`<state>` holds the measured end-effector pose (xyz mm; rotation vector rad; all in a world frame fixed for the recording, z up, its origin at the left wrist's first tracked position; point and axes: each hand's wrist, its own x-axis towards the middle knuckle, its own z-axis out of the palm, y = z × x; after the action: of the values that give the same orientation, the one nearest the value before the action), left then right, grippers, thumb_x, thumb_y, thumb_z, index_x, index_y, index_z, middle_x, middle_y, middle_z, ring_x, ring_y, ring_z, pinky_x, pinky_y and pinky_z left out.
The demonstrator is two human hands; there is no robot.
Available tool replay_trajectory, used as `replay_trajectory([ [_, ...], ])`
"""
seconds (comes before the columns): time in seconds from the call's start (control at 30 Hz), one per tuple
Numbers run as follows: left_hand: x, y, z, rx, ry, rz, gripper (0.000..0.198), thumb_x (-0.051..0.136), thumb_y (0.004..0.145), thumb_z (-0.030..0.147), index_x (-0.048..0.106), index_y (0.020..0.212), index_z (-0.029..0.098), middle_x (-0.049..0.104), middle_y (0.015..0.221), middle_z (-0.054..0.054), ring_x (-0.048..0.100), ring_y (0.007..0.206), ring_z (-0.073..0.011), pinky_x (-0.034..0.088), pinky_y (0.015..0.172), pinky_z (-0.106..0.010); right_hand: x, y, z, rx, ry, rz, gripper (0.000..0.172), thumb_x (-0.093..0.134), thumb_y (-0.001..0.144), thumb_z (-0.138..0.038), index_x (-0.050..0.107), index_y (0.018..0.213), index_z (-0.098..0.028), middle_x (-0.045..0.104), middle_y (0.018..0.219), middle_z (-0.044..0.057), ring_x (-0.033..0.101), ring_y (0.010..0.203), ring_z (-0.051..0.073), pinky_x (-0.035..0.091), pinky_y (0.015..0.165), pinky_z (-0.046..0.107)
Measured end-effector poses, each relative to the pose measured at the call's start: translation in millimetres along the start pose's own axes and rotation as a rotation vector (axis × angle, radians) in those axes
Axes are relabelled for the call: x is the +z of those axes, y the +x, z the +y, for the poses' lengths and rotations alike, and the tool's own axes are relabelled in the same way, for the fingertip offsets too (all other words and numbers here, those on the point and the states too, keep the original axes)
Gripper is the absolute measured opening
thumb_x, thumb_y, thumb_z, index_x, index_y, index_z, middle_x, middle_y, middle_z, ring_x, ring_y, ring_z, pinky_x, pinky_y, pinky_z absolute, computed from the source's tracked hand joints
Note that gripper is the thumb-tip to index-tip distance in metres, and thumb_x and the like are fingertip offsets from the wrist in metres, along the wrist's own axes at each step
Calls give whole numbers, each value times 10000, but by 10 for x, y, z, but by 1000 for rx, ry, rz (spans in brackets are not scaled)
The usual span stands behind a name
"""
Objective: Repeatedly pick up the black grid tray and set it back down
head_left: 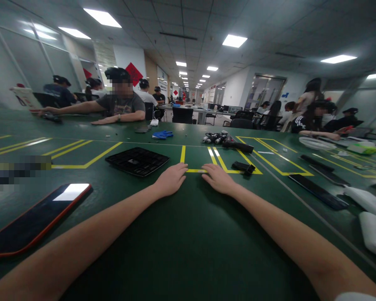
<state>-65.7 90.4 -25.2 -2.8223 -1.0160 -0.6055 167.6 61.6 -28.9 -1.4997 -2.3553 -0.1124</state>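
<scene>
My left hand (171, 179) lies flat on the green table (188, 246), fingers stretched forward and nothing held. Close to its left is a black square plastic panel (138, 161) with a ribbed surface. My right hand (218, 178) also rests flat with its fingers out, a short gap away from the left one. Both hands' fingertips are at a yellow tape line (196, 170). To the right of my right hand sits a small black plastic part (243, 167), apart from the fingers. Behind it are a black cylindrical object (238, 146) and a bundle of cables (215, 137).
A phone with an orange edge (40, 217) lies at left. Blue gloves (162, 135) lie farther back. Dark slabs (318, 191) and white devices (374, 234) are at right. Across the table a person (120, 98) reaches sideways; other people sit beyond.
</scene>
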Motion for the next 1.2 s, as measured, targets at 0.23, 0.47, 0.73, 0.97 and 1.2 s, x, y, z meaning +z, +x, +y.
replay_trajectory([
  [0.23,-151,-151,504,390,-8,-118,288,376,907,210,626,1019,122,650,1014,-87,587,936,-173,465,847,-317,-201,-274,925,614,-399,85,488,396,858,-411,468,1247,-125,454,1320,158,357,1229,368,203,1016,596],
  [0.47,-155,-71,381,-3,189,-59,284,372,904,283,576,1000,110,588,972,-113,560,837,-198,467,707,-311,-167,-357,1084,770,-273,-49,496,337,879,-443,480,1216,-109,480,1226,198,489,1089,323,382,903,411],
  [0.73,-110,-29,-118,-549,-169,-57,95,507,804,193,568,788,123,600,855,-136,579,881,-285,430,814,-443,-163,-337,1098,747,-260,-39,495,334,877,-437,485,1210,-103,500,1208,196,494,1066,320,385,886,415],
  [0.97,-358,129,-433,-708,-538,149,160,437,810,195,494,664,165,542,621,-46,560,581,-163,470,537,-278,-139,-344,1135,734,-259,-28,514,326,876,-439,484,1217,-88,504,1202,202,501,1055,340,386,884,421],
  [1.2,-861,-214,-1199,-957,-446,309,285,402,841,309,417,588,179,393,476,7,484,523,-149,378,477,-233,-128,-335,1144,760,-248,-36,504,352,869,-447,482,1217,-107,497,1215,191,491,1062,346,400,853,424],
])
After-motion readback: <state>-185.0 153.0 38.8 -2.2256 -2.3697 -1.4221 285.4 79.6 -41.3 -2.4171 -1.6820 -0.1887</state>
